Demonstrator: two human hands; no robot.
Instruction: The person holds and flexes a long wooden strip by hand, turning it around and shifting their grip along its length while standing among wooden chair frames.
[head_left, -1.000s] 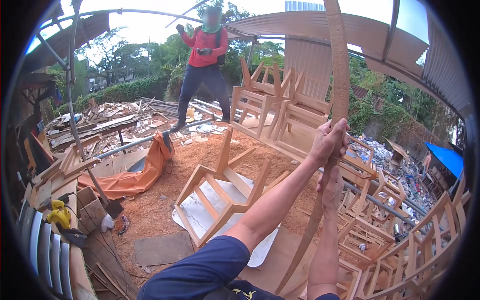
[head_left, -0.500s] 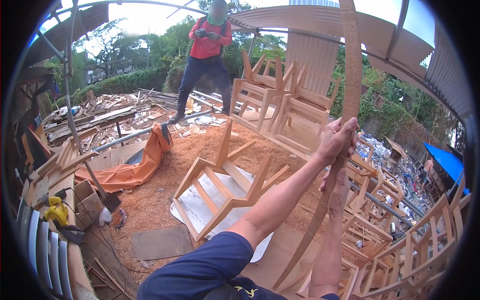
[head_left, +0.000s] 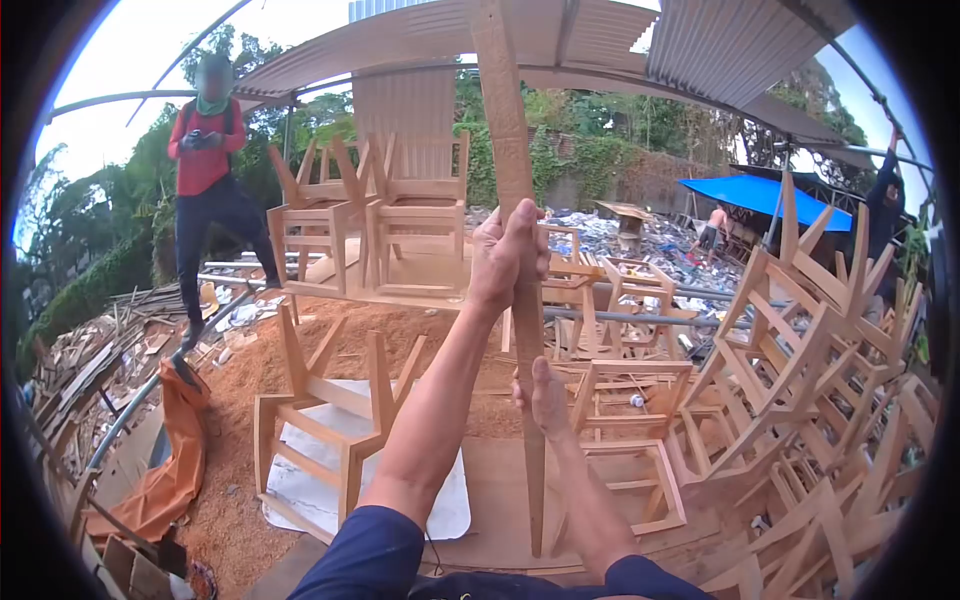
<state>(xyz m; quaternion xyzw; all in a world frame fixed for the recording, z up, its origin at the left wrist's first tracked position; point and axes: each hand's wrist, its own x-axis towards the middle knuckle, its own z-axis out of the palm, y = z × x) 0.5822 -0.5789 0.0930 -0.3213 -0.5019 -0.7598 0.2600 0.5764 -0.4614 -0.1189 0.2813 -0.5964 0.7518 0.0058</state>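
Observation:
A long, narrow wooden board point(head_left: 506, 120) stands almost upright in front of me, tapering towards its lower end. Its top runs up to the edge of the view. My left hand point(head_left: 508, 255) is closed round the board's middle, thumb pointing up. Lower down, my right hand point(head_left: 550, 402) grips the same board, its fingertips showing on the far side and its thumb along the face. Behind and left of the board, an unfinished wooden chair frame point(head_left: 345, 440) lies on a white sheet point(head_left: 440, 500) over the sawdust.
Chair frames point(head_left: 415, 215) are stacked at the back, with a leaning pile of more point(head_left: 770, 330) on the right. A person in a red top point(head_left: 208, 150) stands at left; another person point(head_left: 885, 200) is at far right. Orange cloth point(head_left: 175, 470) hangs over a pipe.
My view has swung right and up, so the chairs and the red-topped person sit further left. The board looks straighter upright, both hands still on it. A person at far right has come into view.

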